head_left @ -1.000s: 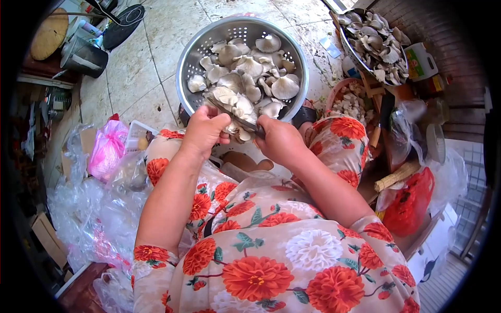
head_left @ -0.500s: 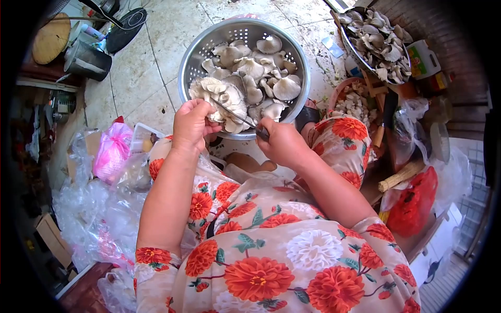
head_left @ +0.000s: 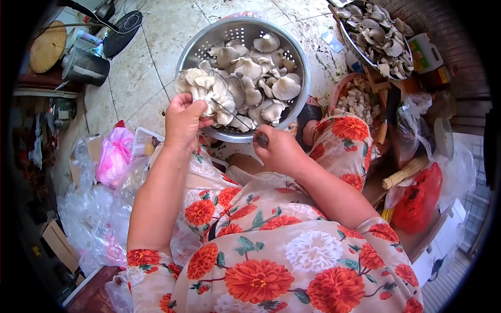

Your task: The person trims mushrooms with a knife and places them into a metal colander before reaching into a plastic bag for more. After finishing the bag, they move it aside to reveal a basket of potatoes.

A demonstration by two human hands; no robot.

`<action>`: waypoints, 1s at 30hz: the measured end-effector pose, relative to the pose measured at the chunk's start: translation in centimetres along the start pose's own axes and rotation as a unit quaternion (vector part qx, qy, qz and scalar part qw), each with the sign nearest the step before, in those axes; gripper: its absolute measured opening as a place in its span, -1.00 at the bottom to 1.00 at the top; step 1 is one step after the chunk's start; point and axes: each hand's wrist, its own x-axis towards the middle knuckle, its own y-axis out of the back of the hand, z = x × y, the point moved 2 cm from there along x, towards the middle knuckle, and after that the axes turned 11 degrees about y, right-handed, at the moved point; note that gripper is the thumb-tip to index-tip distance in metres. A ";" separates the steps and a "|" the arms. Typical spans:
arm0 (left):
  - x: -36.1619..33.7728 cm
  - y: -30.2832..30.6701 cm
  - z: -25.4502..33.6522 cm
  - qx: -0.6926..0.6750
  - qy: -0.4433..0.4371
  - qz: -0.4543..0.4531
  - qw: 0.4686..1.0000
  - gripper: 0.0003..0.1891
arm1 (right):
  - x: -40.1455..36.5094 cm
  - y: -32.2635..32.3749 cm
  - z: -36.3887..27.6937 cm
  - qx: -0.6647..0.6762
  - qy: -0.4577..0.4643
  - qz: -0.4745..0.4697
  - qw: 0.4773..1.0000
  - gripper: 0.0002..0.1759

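My left hand (head_left: 183, 122) grips a cluster of oyster mushrooms (head_left: 209, 89) by its base, over the near left rim of a perforated metal colander (head_left: 304, 62). In my right hand (head_left: 282, 148) is a knife (head_left: 262, 140), held by its dark handle at the colander's near edge. Its thin blade slants up and left towards the cluster; whether it touches is hard to see. Loose grey oyster mushrooms (head_left: 248, 68) fill much of the colander, which sits in front of my knees.
More mushrooms fill a large pan (head_left: 396, 73) at the upper right. Below it, a pink basin (head_left: 336, 94) contains pale pieces. Clear plastic bags (head_left: 94, 208) and a pink bag (head_left: 115, 156) lie to my left. A red bag (head_left: 417, 201) is on my right.
My left hand and the mushroom cluster have moved left and slightly away from the knife. My right hand has drawn the knife slightly back towards me.
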 end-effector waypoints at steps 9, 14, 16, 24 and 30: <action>1.1 0.0 -1.0 -0.087 0.043 -0.016 0.995 -0.70 | 1.0 -0.5 0.1 -0.024 -0.016 0.011 1.000 -0.77; 0.9 0.0 -1.4 -0.076 0.006 -0.004 0.997 -0.72 | 0.5 0.6 -2.1 0.302 -0.200 -0.095 0.927 -0.83; 0.9 0.0 -1.5 -0.075 0.000 -0.002 0.997 -0.72 | 0.4 0.9 -2.5 0.363 -0.196 -0.102 0.905 -0.86; 1.4 -0.1 -1.5 -0.110 0.003 0.012 0.994 -0.68 | 0.6 0.4 -2.5 0.463 -0.227 -0.085 0.852 -0.84; 1.8 0.2 -2.2 -0.178 0.084 -0.011 0.980 -0.71 | 0.6 -1.4 -0.8 0.442 -0.114 0.015 0.889 -0.80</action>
